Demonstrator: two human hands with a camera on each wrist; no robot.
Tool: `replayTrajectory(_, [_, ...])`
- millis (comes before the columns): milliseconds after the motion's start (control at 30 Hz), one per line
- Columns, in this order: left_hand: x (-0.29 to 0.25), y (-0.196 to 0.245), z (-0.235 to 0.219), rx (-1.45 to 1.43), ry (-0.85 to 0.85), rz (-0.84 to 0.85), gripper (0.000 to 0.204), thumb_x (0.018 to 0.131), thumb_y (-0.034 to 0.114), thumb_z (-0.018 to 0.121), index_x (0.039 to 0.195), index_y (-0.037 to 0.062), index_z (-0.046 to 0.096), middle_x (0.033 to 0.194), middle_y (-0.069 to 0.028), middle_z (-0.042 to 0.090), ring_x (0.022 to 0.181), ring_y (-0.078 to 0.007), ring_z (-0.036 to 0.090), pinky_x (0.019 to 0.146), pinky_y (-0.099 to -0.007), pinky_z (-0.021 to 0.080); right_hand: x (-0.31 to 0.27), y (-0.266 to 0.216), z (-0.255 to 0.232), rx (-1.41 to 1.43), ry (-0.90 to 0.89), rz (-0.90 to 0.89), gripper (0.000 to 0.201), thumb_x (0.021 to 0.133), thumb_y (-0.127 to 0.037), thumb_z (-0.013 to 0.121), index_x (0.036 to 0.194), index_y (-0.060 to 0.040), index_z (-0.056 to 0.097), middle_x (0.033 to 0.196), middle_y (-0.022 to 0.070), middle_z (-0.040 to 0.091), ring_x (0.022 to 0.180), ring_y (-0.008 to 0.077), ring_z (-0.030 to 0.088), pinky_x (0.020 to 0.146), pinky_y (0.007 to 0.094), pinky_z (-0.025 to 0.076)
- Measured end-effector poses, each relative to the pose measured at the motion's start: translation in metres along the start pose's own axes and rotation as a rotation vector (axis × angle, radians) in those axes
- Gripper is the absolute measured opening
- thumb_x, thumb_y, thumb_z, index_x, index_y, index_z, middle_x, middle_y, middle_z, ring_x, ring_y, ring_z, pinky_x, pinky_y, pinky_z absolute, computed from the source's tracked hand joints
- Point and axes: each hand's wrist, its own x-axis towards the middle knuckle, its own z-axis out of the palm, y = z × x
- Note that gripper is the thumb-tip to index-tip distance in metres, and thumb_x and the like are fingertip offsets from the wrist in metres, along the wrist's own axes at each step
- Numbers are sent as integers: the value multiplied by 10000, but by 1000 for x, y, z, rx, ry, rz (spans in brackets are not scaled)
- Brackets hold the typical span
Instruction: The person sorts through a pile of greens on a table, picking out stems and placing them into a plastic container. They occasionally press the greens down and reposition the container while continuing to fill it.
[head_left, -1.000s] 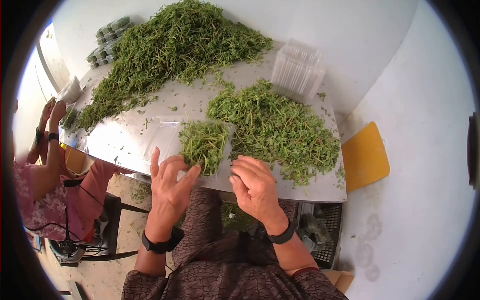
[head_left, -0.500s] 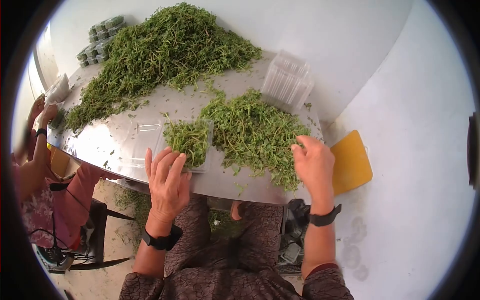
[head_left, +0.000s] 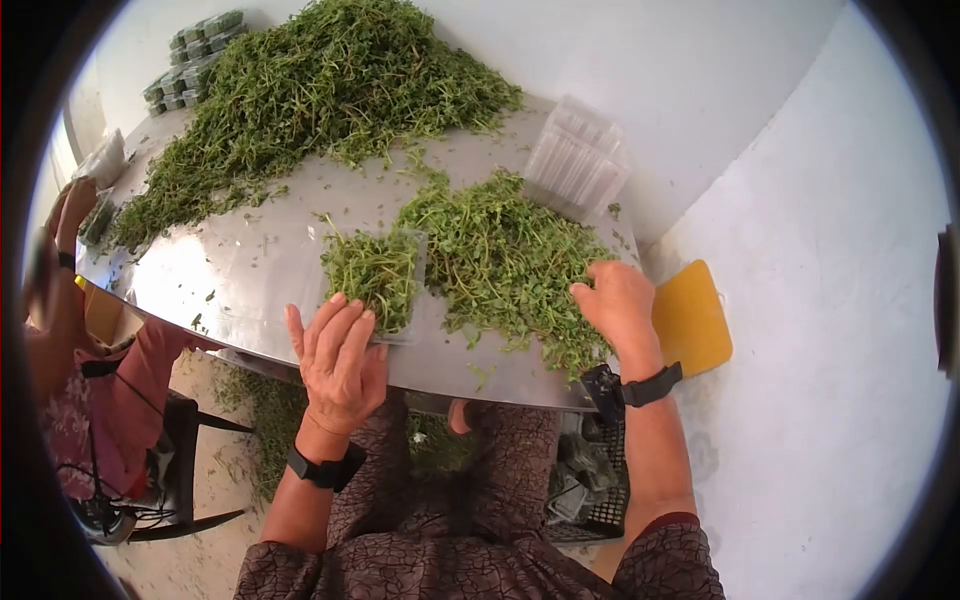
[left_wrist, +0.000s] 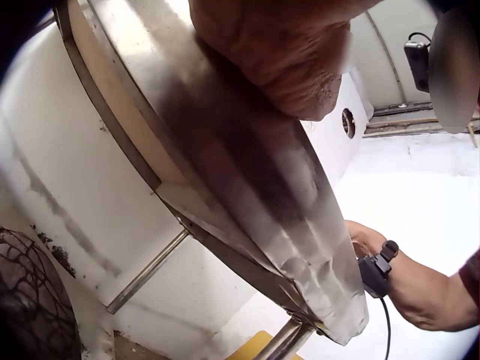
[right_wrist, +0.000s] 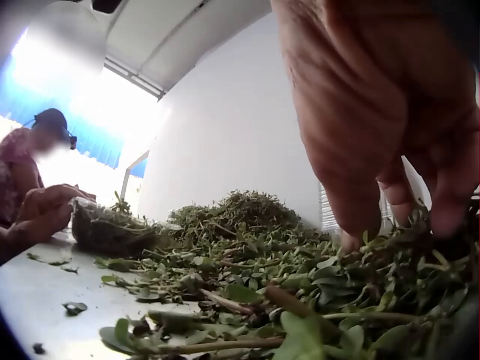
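Observation:
An open clear plastic box [head_left: 400, 325], part filled with purslane [head_left: 370, 265], rests near the table's front edge, its lid folded out to the left. My left hand [head_left: 338, 355] lies at its near side, fingers fairly straight and tips touching the greens and rim. In the left wrist view mostly the palm's heel and the table underside show. To the right spreads a loose purslane pile [head_left: 500, 250]. My right hand [head_left: 622, 305] is at its right edge, fingers bent down and gripping sprigs; the fingertips [right_wrist: 352, 241] sink among leaves in the right wrist view.
A nested stack of clear boxes [head_left: 577, 160] stands behind the pile by the wall. A large heap of purslane [head_left: 340, 80] and stacked filled boxes [head_left: 190, 60] fill the back left. Another person [head_left: 75, 330] works at the left. A yellow board [head_left: 693, 318] leans at the right.
My right hand has moved from beside the box to the right edge of the near pile and stays there. My left hand has remained at the box; the box has shifted slightly left.

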Motion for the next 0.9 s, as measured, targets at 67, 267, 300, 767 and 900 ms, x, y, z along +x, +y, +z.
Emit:
replayTrajectory(67, [0,0,0,-7,-4,-1,416,720,51,676,1131,60,618,1169,-82,607,1199,-297,543,1168,-568,139,2,2,3,-13,55,-74,227,729,-183,672,642,3,576,608,186,571,656,399,600,610,487,462])
replayTrajectory(267, [-1,-2,0,-8,3,3,413,715,41,669,1125,59,622,1166,-80,609,1200,-290,543,1174,-559,137,13,4,-22,256,7,28,87,709,-81,626,682,2,628,625,168,613,592,328,610,565,422,472])
replayTrajectory(300, [-1,-2,0,-9,1,5,412,713,39,667,1122,58,624,1165,-80,610,1199,-290,544,1175,-556,138,14,3,-29,395,-32,103,83,723,-78,623,723,0,652,631,150,626,584,281,610,564,393,471])
replayTrajectory(767, [0,-1,0,-15,22,3,366,738,33,655,1104,44,648,1129,-89,632,1174,-291,568,1173,-539,154,1,-17,-33,304,-201,128,360,758,-223,745,1035,-1,683,753,152,660,734,306,640,693,416,497])
replayTrajectory(900, [-2,-1,0,-29,23,-8,358,752,42,625,1109,43,647,1152,-108,627,1204,-308,545,1173,-546,152,-3,-16,-20,156,-188,36,324,759,-199,737,1023,-15,698,781,182,671,784,354,649,720,441,507])
